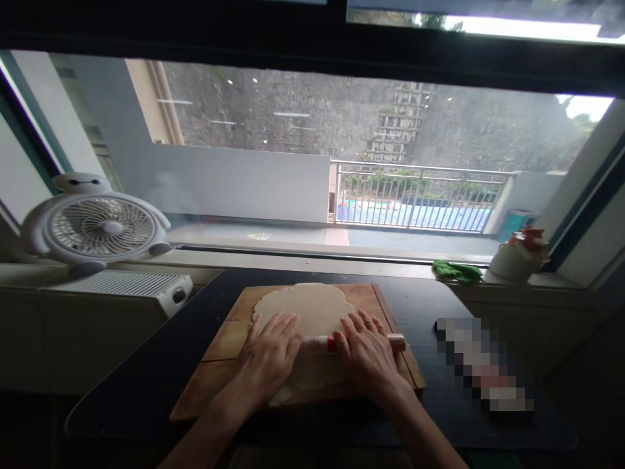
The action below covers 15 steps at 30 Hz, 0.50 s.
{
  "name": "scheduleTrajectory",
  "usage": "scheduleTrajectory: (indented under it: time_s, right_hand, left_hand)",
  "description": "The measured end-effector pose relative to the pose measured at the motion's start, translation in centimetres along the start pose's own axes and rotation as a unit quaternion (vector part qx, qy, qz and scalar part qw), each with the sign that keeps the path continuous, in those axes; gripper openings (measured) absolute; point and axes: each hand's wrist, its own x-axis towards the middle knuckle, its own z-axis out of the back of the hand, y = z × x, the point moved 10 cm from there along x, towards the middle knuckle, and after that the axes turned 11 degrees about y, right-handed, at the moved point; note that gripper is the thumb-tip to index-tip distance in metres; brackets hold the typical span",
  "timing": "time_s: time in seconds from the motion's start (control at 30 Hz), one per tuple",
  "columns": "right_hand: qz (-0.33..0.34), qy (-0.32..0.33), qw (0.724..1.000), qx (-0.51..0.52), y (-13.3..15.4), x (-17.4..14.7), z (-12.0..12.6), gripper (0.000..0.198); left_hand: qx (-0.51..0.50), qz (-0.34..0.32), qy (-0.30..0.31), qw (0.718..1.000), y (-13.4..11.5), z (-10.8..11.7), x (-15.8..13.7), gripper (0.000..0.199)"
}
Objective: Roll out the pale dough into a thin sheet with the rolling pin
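Note:
A sheet of pale rolled-out dough (306, 303) with an uneven edge lies on a wooden cutting board (222, 340). Across the dough runs a rolling pin (318, 344), its wooden end showing past my right hand. My left hand (271, 352) rests palm down over the pin's left part, fingers stretched forward and flat. Palm down on the right part lies my right hand (366, 345), with its fingers spread forward. Neither hand is wrapped round the pin. The pin's left end is hidden under my left hand.
The board stands on a dark table (161, 371). On its right lies a pixelated item (481, 365). A white fan (112, 227) stands at the left on a white heater-like unit (122, 286). A green cloth (458, 271) and a white pot (515, 262) sit on the windowsill.

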Motion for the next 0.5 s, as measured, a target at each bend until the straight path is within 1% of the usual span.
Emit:
scheduleTrajectory:
  time_s: [0.07,0.17,0.23,0.3,0.4,0.47,0.5]
  right_hand:
    - [0.019,-0.015,1.0,-0.003,0.2,-2.3,-0.5,0.045]
    - [0.057,-0.025,0.998,-0.014,0.7,-6.4,-1.5,0.05]
    - [0.065,-0.021,0.998,-0.016,0.8,-7.2,-1.7,0.053]
    - [0.052,-0.014,0.998,-0.013,0.7,-5.9,-1.6,0.052]
    - [0.01,-0.015,1.0,-0.009,0.3,-2.6,-1.1,0.05]
    - [-0.003,-0.027,1.0,-0.009,0.2,-1.9,-0.8,0.05]
    - [0.002,-0.032,0.999,-0.011,0.3,-2.3,-0.9,0.05]
  left_hand:
    - [0.0,-0.031,0.0,1.0,-0.5,-0.3,-2.2,0.042]
    - [0.012,-0.066,0.009,0.998,-1.5,-0.7,-6.6,0.052]
    - [0.02,-0.07,0.013,0.997,-1.9,-0.7,-7.7,0.058]
    - [0.021,-0.057,0.017,0.998,-1.8,-0.7,-6.6,0.058]
    - [0.016,-0.018,0.012,1.0,-0.9,-0.5,-3.5,0.05]
    - [0.015,-0.008,0.006,1.0,-0.5,-0.3,-2.6,0.047]
    - [0.014,-0.013,0.006,1.0,-0.5,-0.3,-2.9,0.047]
